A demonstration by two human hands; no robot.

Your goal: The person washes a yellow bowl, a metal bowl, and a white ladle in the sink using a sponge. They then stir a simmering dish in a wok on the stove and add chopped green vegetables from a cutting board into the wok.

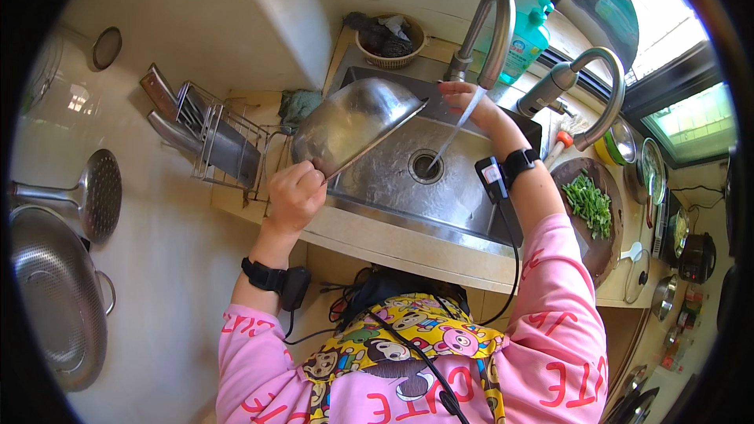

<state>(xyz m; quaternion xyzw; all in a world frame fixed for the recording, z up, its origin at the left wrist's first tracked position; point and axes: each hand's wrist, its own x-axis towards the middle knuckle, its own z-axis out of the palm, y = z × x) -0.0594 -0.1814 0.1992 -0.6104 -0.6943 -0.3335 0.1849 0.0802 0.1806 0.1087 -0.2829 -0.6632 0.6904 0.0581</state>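
Note:
My left hand (296, 194) grips the rim of a large stainless steel bowl (353, 123), which is tilted steeply on its side over the left part of the sink (377, 188). The bowl's outer side faces up and left. My right hand (469, 103) is beside the base of the curved faucet (500, 29), behind the running water, with fingers extended; whether it touches the faucet is unclear. Water falls from the spout to the sink drain (426, 166). Each wrist wears a black strap with a small device.
Behind the sink are a basket (392, 62) and a green soap bottle (524, 47). A second faucet (601, 70) stands right, near a round cutting board (607, 206) with chopped greens (589, 203). A wire rack (203, 129) at left holds cleavers.

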